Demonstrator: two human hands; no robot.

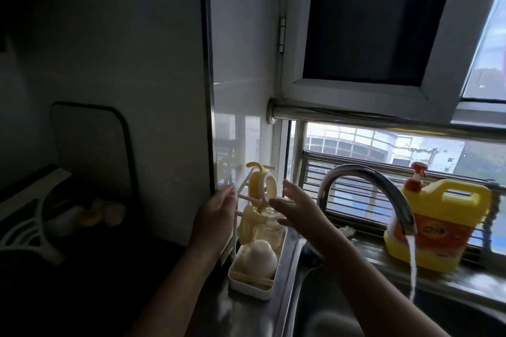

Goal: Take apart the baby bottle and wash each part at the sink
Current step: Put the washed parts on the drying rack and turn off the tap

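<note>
A white drying rack [250,279] stands on the counter left of the sink [328,317]. On its upper pegs hangs a yellow bottle collar with handles [260,186]. Below it a clear bottle body [267,224] sits upside down, with a white dome cap [260,257] in the tray. My left hand [216,216] is at the rack's left side, fingers straight, near a peg. My right hand [295,210] is spread open just right of the collar and bottle, holding nothing. Whether either hand touches the rack is unclear.
The curved steel faucet [383,189] runs water [412,268] into the sink. A yellow detergent jug [438,224] with a red pump stands on the window ledge. A dark bowl of items [82,216] and white utensil [32,232] lie at left.
</note>
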